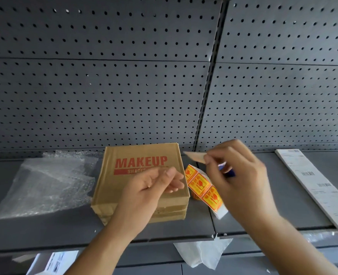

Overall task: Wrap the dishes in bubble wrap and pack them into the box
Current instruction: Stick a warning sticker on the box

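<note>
Head view, box (pixel 112 187) under left fingers (pixel 171 174), grip unclear, right fingers (pixel 211 158) pinching strip (pixel 194 156).

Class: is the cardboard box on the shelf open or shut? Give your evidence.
Shut. The cardboard box lies with its printed lid flat; no flap is raised.

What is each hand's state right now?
Left hand: fingers curled, thumb near fingertips; cannot tell if it holds anything.
Right hand: pinching a tan strip between thumb and fingertips.
</note>
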`<action>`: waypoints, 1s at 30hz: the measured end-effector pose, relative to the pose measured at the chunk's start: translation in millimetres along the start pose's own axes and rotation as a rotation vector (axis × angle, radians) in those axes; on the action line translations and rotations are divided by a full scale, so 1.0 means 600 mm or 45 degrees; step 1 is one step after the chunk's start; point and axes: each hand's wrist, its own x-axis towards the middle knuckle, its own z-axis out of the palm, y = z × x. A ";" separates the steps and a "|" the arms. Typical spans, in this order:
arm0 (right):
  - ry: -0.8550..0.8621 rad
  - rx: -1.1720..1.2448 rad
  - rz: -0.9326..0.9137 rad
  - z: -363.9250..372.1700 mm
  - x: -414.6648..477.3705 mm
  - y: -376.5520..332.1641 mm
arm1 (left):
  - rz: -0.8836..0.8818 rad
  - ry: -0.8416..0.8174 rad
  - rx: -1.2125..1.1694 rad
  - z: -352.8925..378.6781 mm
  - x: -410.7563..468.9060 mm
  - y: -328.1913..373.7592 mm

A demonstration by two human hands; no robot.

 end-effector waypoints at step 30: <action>-0.691 0.981 0.921 0.070 -0.008 -0.052 | -0.303 0.162 -0.024 -0.072 -0.029 0.013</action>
